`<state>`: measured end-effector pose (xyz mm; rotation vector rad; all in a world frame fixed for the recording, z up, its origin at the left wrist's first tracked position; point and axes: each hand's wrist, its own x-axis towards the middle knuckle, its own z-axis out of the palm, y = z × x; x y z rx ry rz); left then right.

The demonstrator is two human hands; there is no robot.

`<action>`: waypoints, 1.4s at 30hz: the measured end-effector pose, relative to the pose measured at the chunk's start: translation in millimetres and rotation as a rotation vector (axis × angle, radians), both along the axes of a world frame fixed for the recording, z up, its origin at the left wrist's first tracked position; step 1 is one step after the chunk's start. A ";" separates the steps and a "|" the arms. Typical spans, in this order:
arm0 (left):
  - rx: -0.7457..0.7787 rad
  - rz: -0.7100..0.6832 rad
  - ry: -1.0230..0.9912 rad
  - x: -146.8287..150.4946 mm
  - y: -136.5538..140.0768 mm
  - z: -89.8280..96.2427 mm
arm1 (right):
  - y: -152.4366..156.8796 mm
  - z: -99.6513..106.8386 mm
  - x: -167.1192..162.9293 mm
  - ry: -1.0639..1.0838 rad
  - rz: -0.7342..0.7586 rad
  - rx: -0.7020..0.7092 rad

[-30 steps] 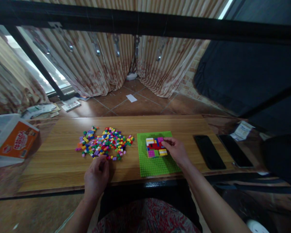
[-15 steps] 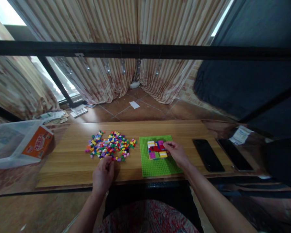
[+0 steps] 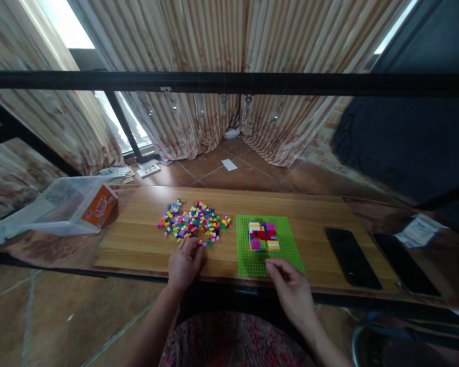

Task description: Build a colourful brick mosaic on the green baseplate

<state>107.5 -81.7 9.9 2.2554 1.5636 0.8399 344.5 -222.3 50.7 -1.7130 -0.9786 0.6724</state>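
A pile of small multicoloured building bricks (image 3: 194,220) lies on the left half of the wooden board. At its near edge is my left hand (image 3: 184,261), fingers curled together among the closest bricks; whatever they pinch is hidden. A green studded baseplate (image 3: 252,265) lies to the right of the pile. On it stands a low block of joined bricks (image 3: 263,235) in red, white, magenta, yellow and blue. My right hand (image 3: 291,285) hovers over the baseplate's front edge, apart from the block. Its thumb and fingers are closed, and I cannot make out anything between them.
Two dark phones (image 3: 352,257) (image 3: 403,264) lie at the right, with a paper packet (image 3: 421,229) beyond them. A clear plastic box (image 3: 71,204) with an orange label stands left of the wooden board (image 3: 137,244). A black rail (image 3: 229,83) crosses in front of the curtains.
My right hand has left the brick block's right side and drawn back toward the baseplate's front edge. My left hand stays at the pile's near edge. The whole view has shifted.
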 end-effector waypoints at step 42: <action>0.095 -0.041 -0.031 -7.5 3.6 -6.5 | 44.1 -2.0 -2.4 -0.024 -0.041 -0.013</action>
